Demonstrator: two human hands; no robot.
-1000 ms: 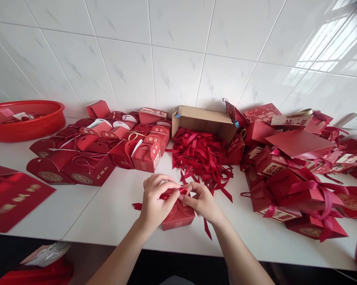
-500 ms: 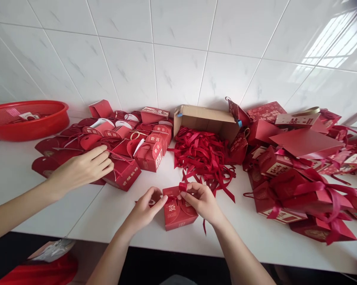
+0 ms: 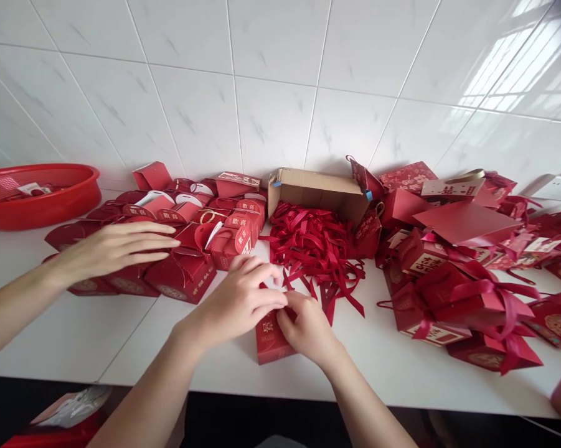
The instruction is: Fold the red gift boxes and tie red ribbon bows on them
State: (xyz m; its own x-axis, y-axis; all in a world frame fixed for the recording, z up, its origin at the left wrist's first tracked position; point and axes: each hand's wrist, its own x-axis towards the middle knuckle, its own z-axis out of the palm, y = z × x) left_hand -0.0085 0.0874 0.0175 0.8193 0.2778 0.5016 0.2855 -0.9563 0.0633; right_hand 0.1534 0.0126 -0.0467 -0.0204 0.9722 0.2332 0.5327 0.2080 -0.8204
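On table, just below fingers of left hand and right hand: 1 box, with right side covered by right hand. Fingertips of the 2 hands brought together above; cannot tell if clamped on something. Behind, 1 pile of ribbons.

Red basket, white tiled wall

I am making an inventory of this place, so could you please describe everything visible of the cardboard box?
The cardboard box is brown, plain and slightly dented. It sits on the white table near the tiled wall, its open side toward the camera. Blue bits show at its upper corners. Red ribbons spill from it; its base is hidden.
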